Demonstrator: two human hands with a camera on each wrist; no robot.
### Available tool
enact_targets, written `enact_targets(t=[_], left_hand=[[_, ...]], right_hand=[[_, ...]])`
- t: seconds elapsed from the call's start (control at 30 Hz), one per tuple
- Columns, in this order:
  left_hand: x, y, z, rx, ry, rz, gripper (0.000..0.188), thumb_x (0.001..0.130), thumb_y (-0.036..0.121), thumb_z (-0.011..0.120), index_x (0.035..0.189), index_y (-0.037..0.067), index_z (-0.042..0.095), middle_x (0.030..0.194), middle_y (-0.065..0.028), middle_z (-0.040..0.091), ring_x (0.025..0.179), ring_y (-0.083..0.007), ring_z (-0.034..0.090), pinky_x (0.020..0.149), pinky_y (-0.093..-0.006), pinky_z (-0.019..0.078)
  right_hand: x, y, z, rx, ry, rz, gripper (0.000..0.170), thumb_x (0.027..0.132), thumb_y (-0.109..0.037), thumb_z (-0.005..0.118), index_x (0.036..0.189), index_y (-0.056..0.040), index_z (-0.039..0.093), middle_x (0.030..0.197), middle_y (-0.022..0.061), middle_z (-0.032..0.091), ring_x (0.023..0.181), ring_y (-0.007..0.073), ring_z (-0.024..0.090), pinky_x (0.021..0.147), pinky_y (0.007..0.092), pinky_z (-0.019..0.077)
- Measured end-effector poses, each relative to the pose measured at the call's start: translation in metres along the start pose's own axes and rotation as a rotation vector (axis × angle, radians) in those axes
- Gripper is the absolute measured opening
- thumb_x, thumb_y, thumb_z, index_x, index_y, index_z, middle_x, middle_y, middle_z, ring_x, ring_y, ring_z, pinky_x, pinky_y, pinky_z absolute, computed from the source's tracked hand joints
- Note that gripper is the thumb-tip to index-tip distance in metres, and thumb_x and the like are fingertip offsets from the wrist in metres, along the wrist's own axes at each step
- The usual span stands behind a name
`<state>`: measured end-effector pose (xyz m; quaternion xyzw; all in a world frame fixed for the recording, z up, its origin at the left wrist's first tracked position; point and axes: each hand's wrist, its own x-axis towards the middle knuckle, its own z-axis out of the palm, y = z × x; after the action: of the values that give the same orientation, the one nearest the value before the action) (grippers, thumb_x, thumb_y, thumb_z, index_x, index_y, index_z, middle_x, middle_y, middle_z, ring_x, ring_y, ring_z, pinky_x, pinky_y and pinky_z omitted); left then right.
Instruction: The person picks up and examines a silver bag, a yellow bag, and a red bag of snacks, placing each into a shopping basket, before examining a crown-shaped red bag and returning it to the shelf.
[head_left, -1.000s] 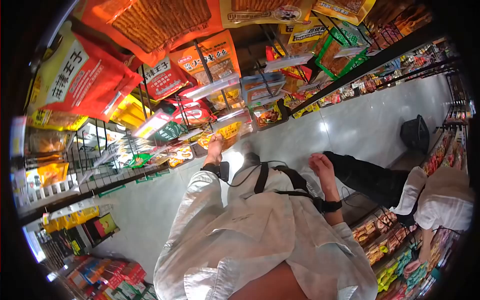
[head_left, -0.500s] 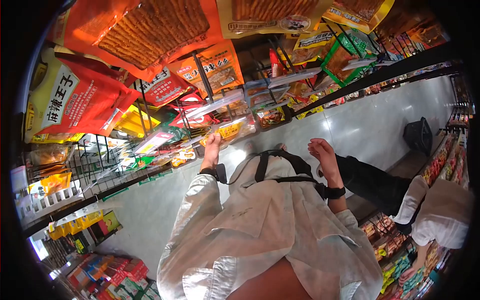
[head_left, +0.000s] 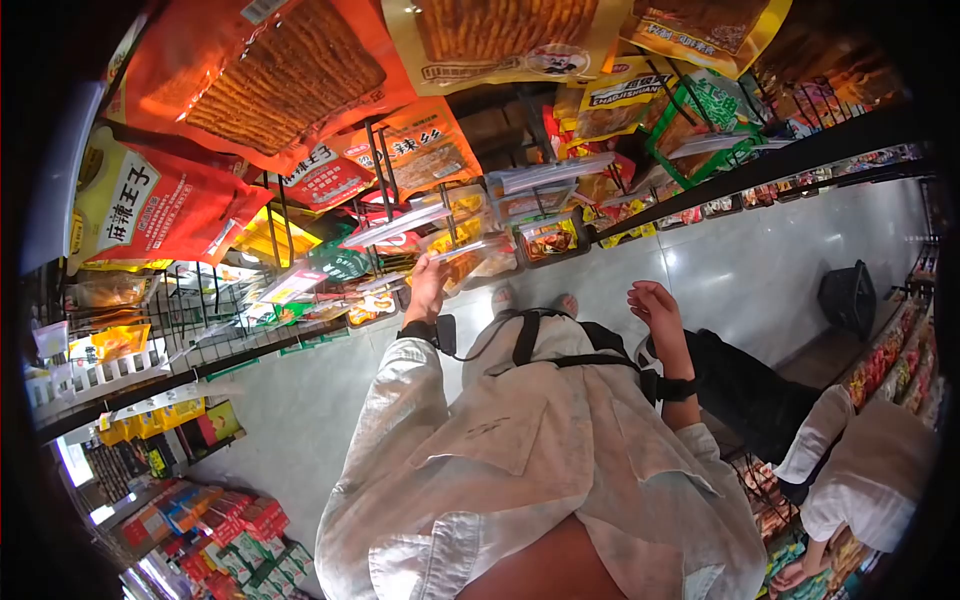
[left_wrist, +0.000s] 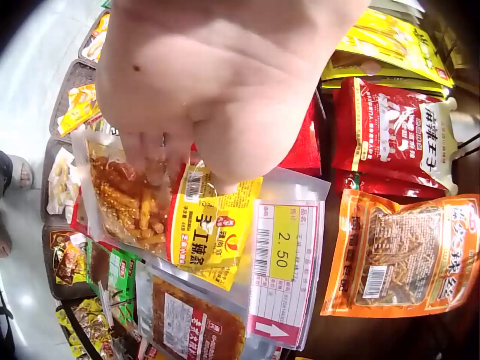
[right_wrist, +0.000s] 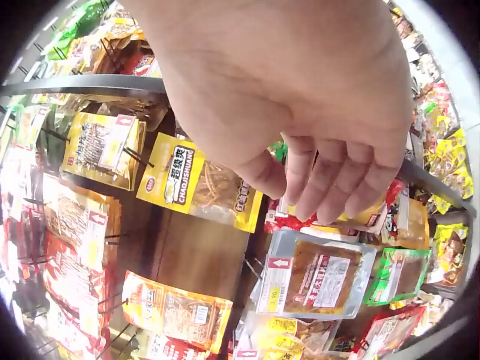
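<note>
In the head view, my left hand (head_left: 427,292) is at the rack's lower hooks, at the near edge of a hanging snack bag. The left wrist view shows that snack bag (left_wrist: 217,232) close up, yellow and red with a clear window onto brown strips. My thumb and fingers pinch its side, the fingertips partly hidden by the thumb. A price tag (left_wrist: 276,259) reading 2.50 hangs against the bag. My right hand (head_left: 658,310) is held in the air before my body, its fingers loosely bent with nothing in them.
Large red snack bags (head_left: 270,80) hang above on the hooks. A flat brown snack pack (right_wrist: 319,281) hangs nearby. The grey floor (head_left: 620,270) runs below, with a dark basket (head_left: 847,298) at the far right. Another person (head_left: 860,470) bends by the right-hand shelves.
My left hand has risen slightly along the bag toward its price tag. My right hand has moved a little to the right. The head view has shifted, and the other person leans lower.
</note>
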<state>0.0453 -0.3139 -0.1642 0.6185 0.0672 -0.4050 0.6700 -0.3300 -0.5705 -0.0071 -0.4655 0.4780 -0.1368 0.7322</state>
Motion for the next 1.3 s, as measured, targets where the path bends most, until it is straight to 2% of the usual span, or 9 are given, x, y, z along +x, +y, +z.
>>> enact_targets(t=[0.4, 0.53, 0.67, 0.77, 0.93, 1.1, 1.17, 1.23, 1.3], left_hand=[[0.015, -0.009, -0.011, -0.101, 0.179, -0.095, 0.033, 0.1, 0.044, 0.052, 0.114, 0.015, 0.055, 0.105, -0.0007, 0.057, 0.101, -0.0156, 0.051, 0.093, -0.0431, 0.0396], [-0.053, -0.052, -0.06, 0.089, 0.129, -0.381, 0.041, 0.1, 0.032, 0.047, 0.135, 0.011, 0.053, 0.129, -0.0087, 0.059, 0.122, -0.0222, 0.054, 0.106, -0.0388, 0.0413], [-0.13, -0.104, -0.152, 0.59, 0.048, -0.556, 0.034, 0.098, 0.032, 0.056, 0.125, 0.012, 0.059, 0.112, -0.0037, 0.067, 0.094, -0.0167, 0.063, 0.078, -0.036, 0.0514], [-0.165, -0.142, -0.233, 0.191, 0.273, -0.68, 0.034, 0.097, 0.022, 0.052, 0.126, 0.005, 0.054, 0.109, -0.0161, 0.067, 0.081, -0.0283, 0.063, 0.067, -0.0402, 0.0526], [-0.185, -0.169, -0.273, -0.004, 0.574, -0.711, 0.039, 0.097, 0.022, 0.049, 0.133, 0.007, 0.052, 0.123, -0.0161, 0.065, 0.102, -0.0329, 0.065, 0.076, -0.0408, 0.0536], [-0.172, -0.168, -0.32, 0.09, 0.121, -0.617, 0.037, 0.097, 0.02, 0.049, 0.13, 0.003, 0.053, 0.121, -0.0158, 0.065, 0.101, -0.0291, 0.066, 0.083, -0.0403, 0.0544], [-0.149, -0.183, -0.356, 0.248, -0.032, -0.397, 0.031, 0.096, 0.022, 0.052, 0.121, 0.004, 0.058, 0.11, -0.0137, 0.069, 0.092, -0.026, 0.068, 0.076, -0.036, 0.0553], [-0.148, -0.164, -0.365, 0.154, 0.026, -0.436, 0.035, 0.096, 0.025, 0.053, 0.125, 0.004, 0.056, 0.109, -0.0156, 0.069, 0.09, -0.023, 0.068, 0.075, -0.0327, 0.055], [-0.161, -0.158, -0.387, 0.121, 0.053, -0.448, 0.037, 0.096, 0.024, 0.054, 0.128, 0.004, 0.054, 0.116, -0.0171, 0.066, 0.098, -0.0244, 0.066, 0.083, -0.0358, 0.0535]], right_hand=[[0.008, 0.043, -0.052, 0.007, 0.054, 0.094, 0.022, 0.097, -0.025, 0.059, 0.111, -0.0099, 0.065, 0.102, 0.0019, 0.069, 0.093, 0.0127, 0.064, 0.086, 0.028, 0.0482], [0.04, 0.132, -0.083, -0.03, 0.072, 0.263, 0.023, 0.098, -0.023, 0.058, 0.114, -0.0091, 0.064, 0.099, 0.0036, 0.068, 0.09, 0.0143, 0.065, 0.081, 0.0285, 0.0516], [0.057, 0.3, -0.156, -0.19, -0.025, 0.477, 0.023, 0.096, -0.027, 0.059, 0.113, -0.0125, 0.065, 0.098, 0.0024, 0.068, 0.087, 0.0144, 0.065, 0.075, 0.0295, 0.0526], [0.012, 0.362, -0.164, -0.018, 0.222, 0.688, 0.024, 0.094, -0.03, 0.061, 0.112, -0.0147, 0.066, 0.098, 0.0016, 0.069, 0.085, 0.0148, 0.065, 0.075, 0.0306, 0.0529], [-0.061, 0.367, -0.127, 0.06, 0.242, 0.622, 0.022, 0.093, -0.032, 0.063, 0.107, -0.0158, 0.064, 0.095, 0.0007, 0.068, 0.083, 0.0155, 0.064, 0.078, 0.0329, 0.0527], [-0.131, 0.401, -0.055, 0.107, 0.387, 0.572, 0.025, 0.09, -0.032, 0.067, 0.106, -0.0129, 0.064, 0.093, 0.0011, 0.067, 0.082, 0.0145, 0.065, 0.073, 0.0285, 0.0524], [-0.119, 0.465, -0.068, -1.159, -0.044, -0.228, 0.024, 0.093, -0.031, 0.064, 0.107, -0.0112, 0.065, 0.092, 0.0016, 0.067, 0.081, 0.0135, 0.065, 0.069, 0.0257, 0.0513], [-0.174, 0.398, 0.03, 0.02, 0.34, 0.342, 0.025, 0.094, -0.031, 0.06, 0.108, -0.0109, 0.066, 0.092, 0.0037, 0.069, 0.08, 0.0156, 0.066, 0.074, 0.0301, 0.053], [-0.215, 0.401, 0.071, 0.047, 0.309, 0.343, 0.022, 0.093, -0.027, 0.061, 0.106, -0.0096, 0.066, 0.089, 0.0044, 0.068, 0.081, 0.0148, 0.066, 0.073, 0.0289, 0.0532]])
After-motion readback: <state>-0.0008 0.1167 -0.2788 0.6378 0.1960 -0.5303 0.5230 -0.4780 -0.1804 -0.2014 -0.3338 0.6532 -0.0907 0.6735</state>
